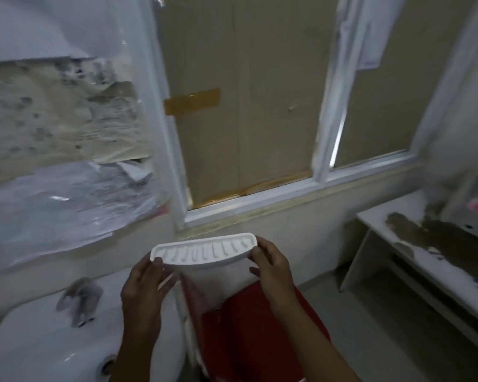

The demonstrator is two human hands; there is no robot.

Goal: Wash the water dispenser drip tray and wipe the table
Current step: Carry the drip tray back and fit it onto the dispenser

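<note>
A white plastic drip tray (204,250) with a row of slots is held level in the air in front of me, below the window. My left hand (146,288) grips its left end and my right hand (272,267) grips its right end. The tray hangs just right of a white sink (39,340), above a red object (249,332). A white table (414,260) with a brown, worn patch on its top stands at the right.
A chrome tap (79,301) stands on the sink's rim at the lower left. Peeling paper and plastic cover the left wall. A white-framed window (249,199) backed with cardboard fills the middle. Pale floor lies between the red object and the table.
</note>
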